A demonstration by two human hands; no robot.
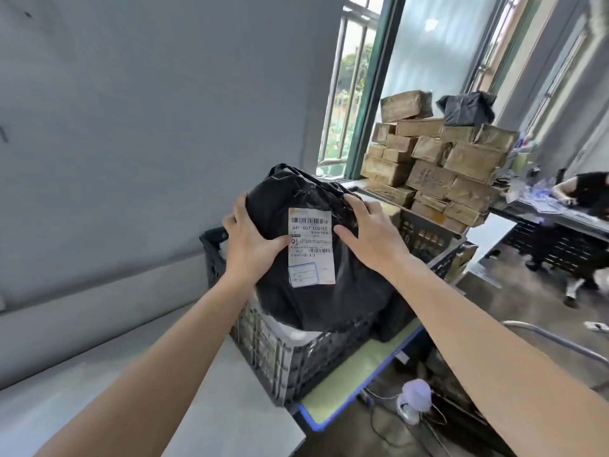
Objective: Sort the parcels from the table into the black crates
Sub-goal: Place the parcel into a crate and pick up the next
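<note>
Item: black parcel (316,258), white label (311,247) facing up, standing part-way in the near crate (280,354). Left hand (253,242) and right hand (372,239) clasp its upper sides, thumbs on the front. Handling advice: lower evenly, keep label upward, press flat below the rim, release both sides together.
</note>
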